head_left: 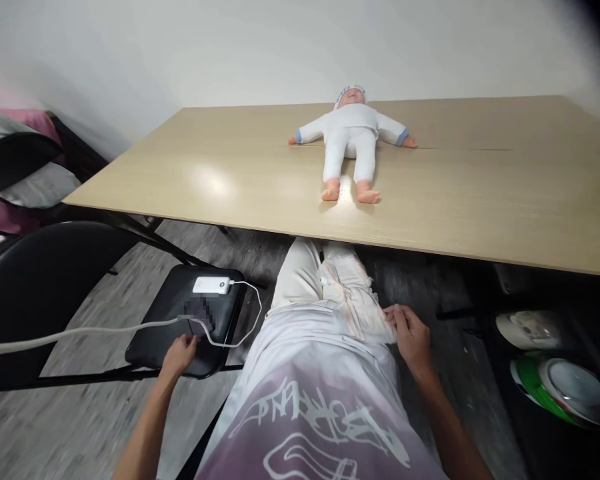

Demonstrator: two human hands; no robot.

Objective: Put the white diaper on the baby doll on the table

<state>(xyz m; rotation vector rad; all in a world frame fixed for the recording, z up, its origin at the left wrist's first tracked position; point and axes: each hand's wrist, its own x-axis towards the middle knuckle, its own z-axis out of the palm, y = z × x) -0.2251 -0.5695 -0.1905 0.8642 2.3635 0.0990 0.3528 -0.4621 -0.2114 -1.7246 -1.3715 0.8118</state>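
On my lap lies a white diaper with ruffled edges, crumpled and partly opened out. My right hand pinches its right corner between thumb and fingers. Over the black chair seat at my left is my left hand, its fingers closed at the lower edge of a dark, blurred flat object. What those fingers hold cannot be made out. A baby doll in a white suit with blue cuffs and a cap lies face up on the table, arms spread, feet towards me, apart from both hands.
The wooden table spans the view, its front edge above my knees. A white power bank sits on the chair seat, with a white cable running left. Under the table at right are a white container and a green-and-white round item.
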